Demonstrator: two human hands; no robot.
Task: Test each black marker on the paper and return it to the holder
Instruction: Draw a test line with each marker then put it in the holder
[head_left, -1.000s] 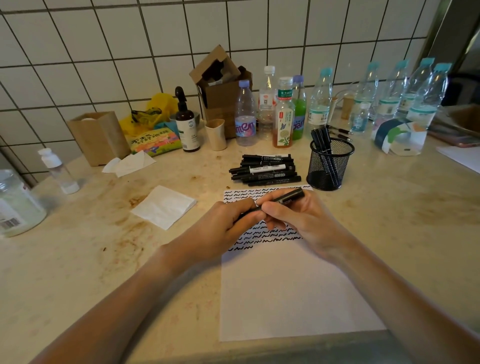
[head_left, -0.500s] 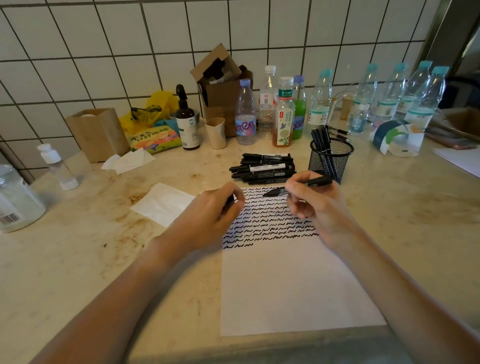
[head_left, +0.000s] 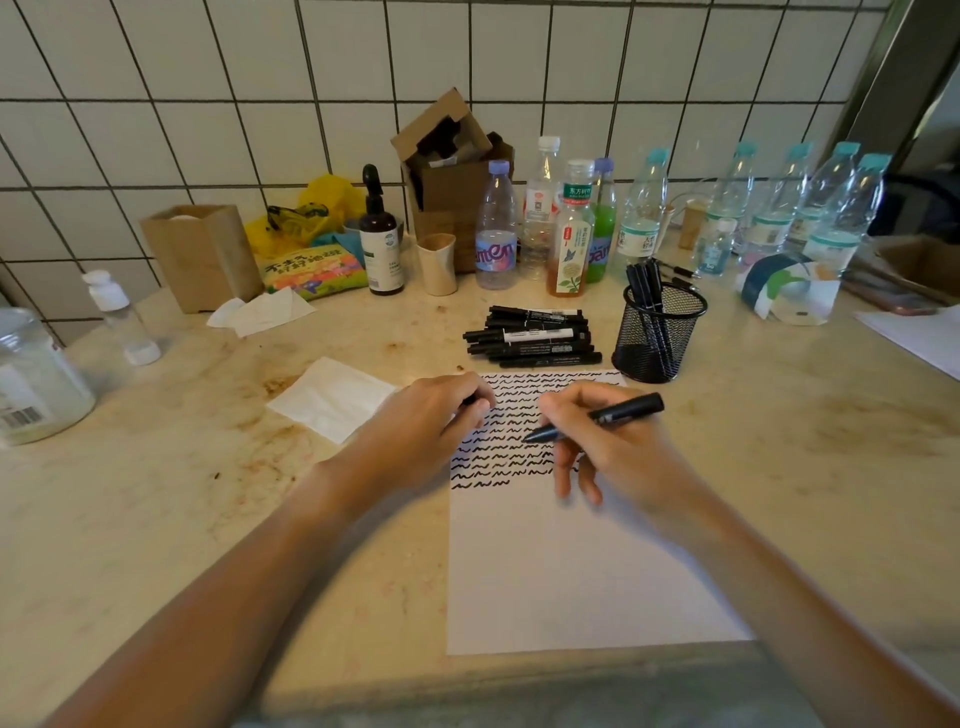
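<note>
head view, mid-frame: right hand (head_left: 613, 452) pinches uncapped marker (head_left: 597, 418) tip-down over paper (head_left: 571, 571) with many squiggle rows, left hand (head_left: 431, 421) curled round what looks like its cap, few markers in holder (head_left: 657, 332), untested pile (head_left: 535, 338) remaining.

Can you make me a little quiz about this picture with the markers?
1. True or false: the right hand holds a marker with its tip pointing down at the paper.
2. Where do the loose markers lie? A) left of the holder B) inside the cardboard box C) on the napkin
3. Fill in: the left hand grips a small black ____, probably the cap.

Key: 1 true; 2 A; 3 thing (only a bit shows between the fingers).
</note>
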